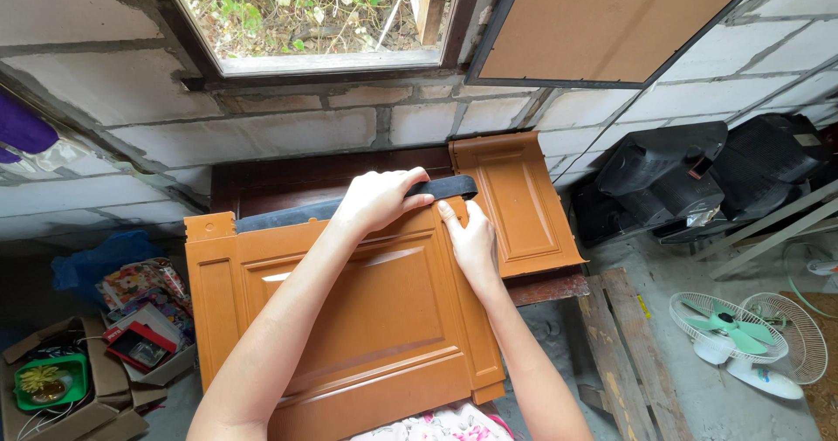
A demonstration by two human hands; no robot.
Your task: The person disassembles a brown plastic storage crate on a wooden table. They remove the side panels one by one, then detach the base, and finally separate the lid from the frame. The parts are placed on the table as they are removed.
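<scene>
Left hand [377,198] curled over dark strip [349,203], clamping it along top edge of orange panel [349,319]. Right hand [471,242] lies flat, fingers open, on panel just below strip's right end.

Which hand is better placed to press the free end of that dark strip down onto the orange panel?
Probably the right hand: its fingertips lie just below the dark strip's free end on the orange panel. The left hand grips the strip further left.

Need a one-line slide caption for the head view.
Left hand grips a dark strip along the top edge of an orange moulded panel; right hand presses beside it.
</scene>
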